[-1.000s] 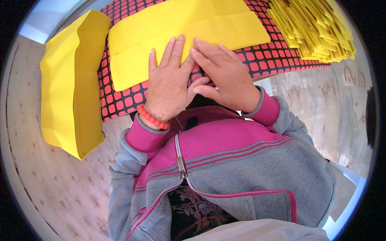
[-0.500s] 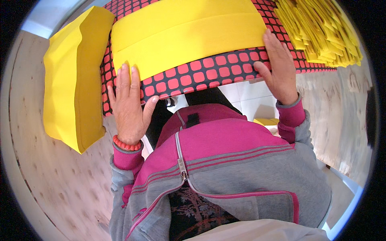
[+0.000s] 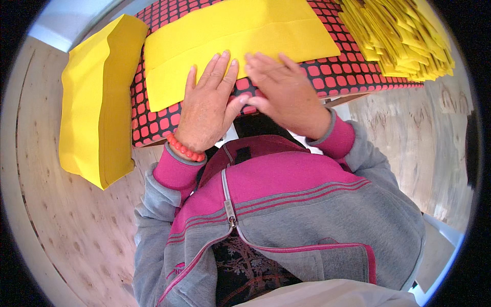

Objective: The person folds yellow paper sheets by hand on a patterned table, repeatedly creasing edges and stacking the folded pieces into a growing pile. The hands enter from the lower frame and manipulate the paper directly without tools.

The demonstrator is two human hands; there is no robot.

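Observation:
A flat yellow fabric piece (image 3: 179,61), with a seam or fold line along it, lies on the red-and-black checked table cover (image 3: 327,74). My left hand (image 3: 207,102) rests palm down, its fingertips on the near edge of the fabric. Beside it my right hand (image 3: 286,92) is slightly blurred, its fingers stretched over the same edge. The two thumbs come close together or touch in the middle. Neither hand grips anything.
At the left, another yellow fabric piece (image 3: 87,112) hangs over the table's side. A stack of folded yellow pieces (image 3: 394,41) sits at the right end. Wooden boards (image 3: 76,220) extend on the left, and another pale wooden surface (image 3: 409,133) on the right.
Both hands have moved inward from the two ends of the fabric to the middle of its near edge. The left has gone right, the right has gone left.

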